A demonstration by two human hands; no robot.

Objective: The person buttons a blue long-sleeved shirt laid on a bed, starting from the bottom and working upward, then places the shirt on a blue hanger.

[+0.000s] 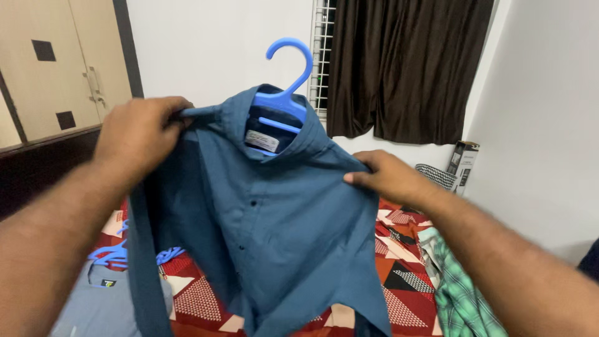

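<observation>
Head view: my left hand (140, 134) and right hand (388, 176) both have fingers pinched shut on a teal shirt (274, 231), hung on a blue hanger (286, 87), above the bed (405, 281).

Shirt (274, 243) hem below frame edge

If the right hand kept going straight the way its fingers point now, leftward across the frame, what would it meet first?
Probably the teal shirt itself: the right hand already pinches its shoulder, and beyond that lie the collar and the blue hanger. Depth is unclear, so the hanger is only a guess.
</observation>
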